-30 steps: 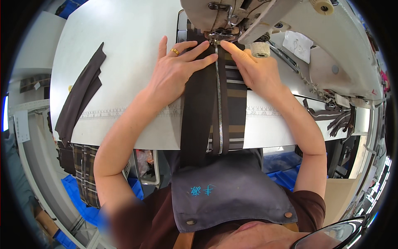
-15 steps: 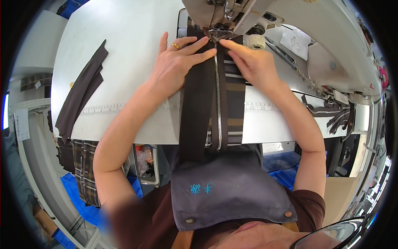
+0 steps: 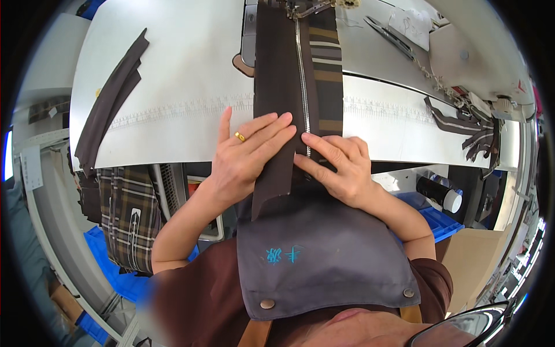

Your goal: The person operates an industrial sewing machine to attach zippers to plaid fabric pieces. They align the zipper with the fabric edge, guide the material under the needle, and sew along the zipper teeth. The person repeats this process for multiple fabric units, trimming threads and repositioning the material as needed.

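Observation:
A metal zipper [image 3: 302,81] on dark tape runs lengthwise from the sewing machine's presser foot [image 3: 293,11] toward me. Left of its teeth lies a wide dark fabric strip [image 3: 274,69], its near end hanging past the table edge. Under the tape, striped plaid fabric [image 3: 328,78] shows on the right. My left hand [image 3: 245,155] rests flat on the dark strip, fingers stretched out. My right hand [image 3: 345,170] pinches the zipper near its close end, the index finger beside the teeth and the thumb lower, at the strip's edge.
Folded dark strips [image 3: 113,101] lie on the white table [image 3: 179,63] at left. Tweezers [image 3: 390,37] and loose zippers [image 3: 462,124] are at right. Plaid fabric [image 3: 130,220] hangs off the left edge over a blue bin [image 3: 107,272]. A black bottle [image 3: 438,194] stands below the right edge.
Both hands have moved from beside the presser foot toward me, down to the near end of the zipper. The right hand now pinches there. More of the machine head is out of view.

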{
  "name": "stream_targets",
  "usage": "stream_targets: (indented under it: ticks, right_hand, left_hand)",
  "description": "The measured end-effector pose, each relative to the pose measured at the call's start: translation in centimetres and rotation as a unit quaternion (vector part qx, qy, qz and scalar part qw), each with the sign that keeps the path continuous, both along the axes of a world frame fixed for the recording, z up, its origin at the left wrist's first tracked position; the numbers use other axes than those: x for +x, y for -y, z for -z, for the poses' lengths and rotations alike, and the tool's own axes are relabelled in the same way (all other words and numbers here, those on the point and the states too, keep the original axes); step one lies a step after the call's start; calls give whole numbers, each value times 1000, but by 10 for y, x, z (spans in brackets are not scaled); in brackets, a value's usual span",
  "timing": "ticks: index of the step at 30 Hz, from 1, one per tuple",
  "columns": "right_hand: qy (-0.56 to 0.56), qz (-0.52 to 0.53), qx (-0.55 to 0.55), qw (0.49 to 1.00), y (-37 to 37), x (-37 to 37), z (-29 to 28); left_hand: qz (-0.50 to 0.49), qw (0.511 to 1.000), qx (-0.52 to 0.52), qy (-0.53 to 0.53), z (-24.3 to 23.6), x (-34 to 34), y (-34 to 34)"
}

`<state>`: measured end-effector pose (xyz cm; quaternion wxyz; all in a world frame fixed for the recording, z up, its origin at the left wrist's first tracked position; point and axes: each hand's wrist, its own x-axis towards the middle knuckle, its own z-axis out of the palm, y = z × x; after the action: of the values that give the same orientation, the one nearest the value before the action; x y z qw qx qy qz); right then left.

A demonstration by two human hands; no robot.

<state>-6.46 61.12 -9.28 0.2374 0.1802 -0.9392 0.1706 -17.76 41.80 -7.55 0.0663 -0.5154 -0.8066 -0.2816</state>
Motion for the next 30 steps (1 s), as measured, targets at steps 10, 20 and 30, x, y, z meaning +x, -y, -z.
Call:
stream_targets:
  ticks: [10, 20, 30]
  right_hand:
    - [8, -2, -35, 999, 4, -2, 1]
    - [-16, -17, -29, 999, 4, -7, 1]
    - [-25, -9, -67, 997, 5, -7, 0]
  left_hand:
    - [10, 999, 27, 21, 6, 0, 2]
    - [12, 997, 81, 0, 11, -4, 4]
    - [21, 997, 80, 13, 11, -4, 4]
